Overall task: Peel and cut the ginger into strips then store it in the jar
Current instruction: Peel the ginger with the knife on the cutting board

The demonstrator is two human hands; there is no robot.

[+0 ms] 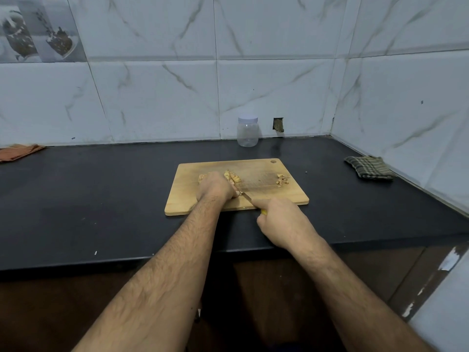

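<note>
Wooden cutting board [264, 194] and lidded clear jar [247, 132] show no legible writing.

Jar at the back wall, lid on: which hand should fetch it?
Probably left: the right hand grips the knife, while the left hand only holds the ginger; the jar stands behind the board.

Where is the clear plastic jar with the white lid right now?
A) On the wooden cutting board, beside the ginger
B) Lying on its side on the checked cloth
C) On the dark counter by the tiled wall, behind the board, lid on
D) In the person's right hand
C: the clear plastic jar with the white lid stands upright on the dark counter against the tiled wall, behind the wooden cutting board, with nothing touching it.
</note>
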